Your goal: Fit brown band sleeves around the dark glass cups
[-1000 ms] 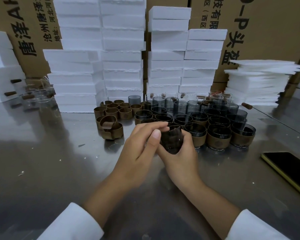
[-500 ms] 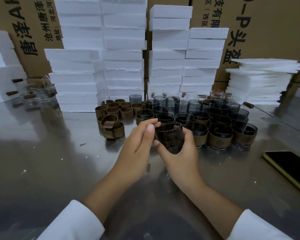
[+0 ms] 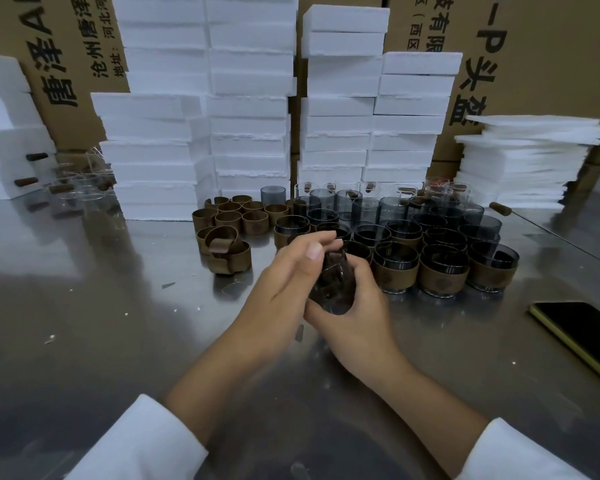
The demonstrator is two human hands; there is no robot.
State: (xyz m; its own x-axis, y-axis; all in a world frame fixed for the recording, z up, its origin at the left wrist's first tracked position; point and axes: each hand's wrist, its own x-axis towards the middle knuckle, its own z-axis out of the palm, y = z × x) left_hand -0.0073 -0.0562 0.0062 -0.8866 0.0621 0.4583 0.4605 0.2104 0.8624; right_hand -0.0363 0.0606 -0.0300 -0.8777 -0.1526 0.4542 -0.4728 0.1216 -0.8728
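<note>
dark glass cup [image 3: 333, 285], blurry, half hidden in left hand [image 3: 284, 289] and right hand [image 3: 357, 317] grip

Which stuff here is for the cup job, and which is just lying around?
For the job: dark cup between left hand and right hand, loose brown bands, bare dark cups, banded cups.
Lying around: foam blocks, cardboard boxes, phone, clear glasses.

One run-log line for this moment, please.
held: dark glass cup, tilted, above table | left hand: holds cup | right hand: grips cup | banded: cannot tell
</note>
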